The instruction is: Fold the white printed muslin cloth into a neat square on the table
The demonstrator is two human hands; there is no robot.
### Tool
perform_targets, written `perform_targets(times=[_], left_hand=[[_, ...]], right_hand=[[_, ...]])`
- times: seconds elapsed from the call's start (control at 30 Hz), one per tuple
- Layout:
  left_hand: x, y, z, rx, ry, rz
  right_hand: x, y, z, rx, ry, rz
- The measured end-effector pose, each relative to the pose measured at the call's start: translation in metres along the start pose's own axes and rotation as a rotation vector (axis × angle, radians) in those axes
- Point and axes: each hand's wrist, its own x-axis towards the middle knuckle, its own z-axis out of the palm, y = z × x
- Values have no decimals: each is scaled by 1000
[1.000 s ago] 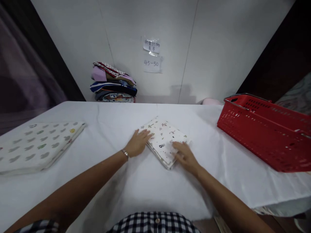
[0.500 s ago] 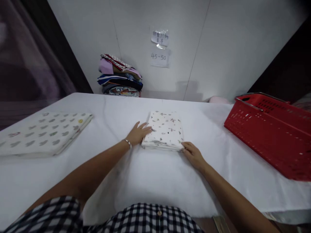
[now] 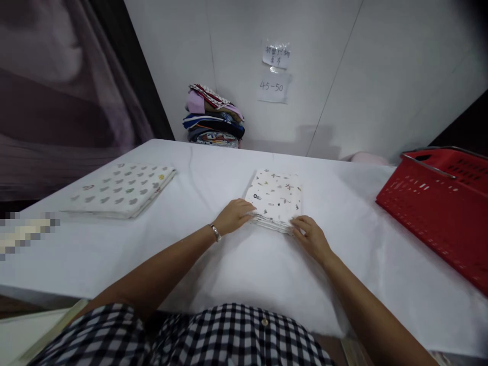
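A small folded white cloth (image 3: 275, 195) with scattered tiny prints lies in the middle of the table, its stacked layers showing along the near edge. My left hand (image 3: 234, 216), a bracelet at the wrist, pinches its near left corner with fingers on top and thumb at the edge. At the near right corner, my right hand (image 3: 310, 236) has its fingertips on the top and its thumb against the layered side. To the left lies a larger folded white cloth (image 3: 124, 188) with grey printed motifs, apart from both hands.
A white cover spreads over the table (image 3: 213, 178). On the right stands a red perforated basket (image 3: 438, 203) with a metal handle. Several folded fabrics (image 3: 215, 119) are stacked against the back wall, left of two paper signs (image 3: 273, 87). A dark curtain hangs at the left.
My left hand has slid from the small cloth's left side to its near left corner. My right hand stays at the near right corner. The camera has turned left.
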Motion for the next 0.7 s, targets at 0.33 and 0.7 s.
perform_targets(times=[0.33, 0.7], left_hand=[[2, 9, 23, -18, 23, -80], [5, 10, 29, -41, 9, -72]], right_hand=[[16, -10, 4, -150, -60, -106], [12, -13, 13, -120, -12, -29]])
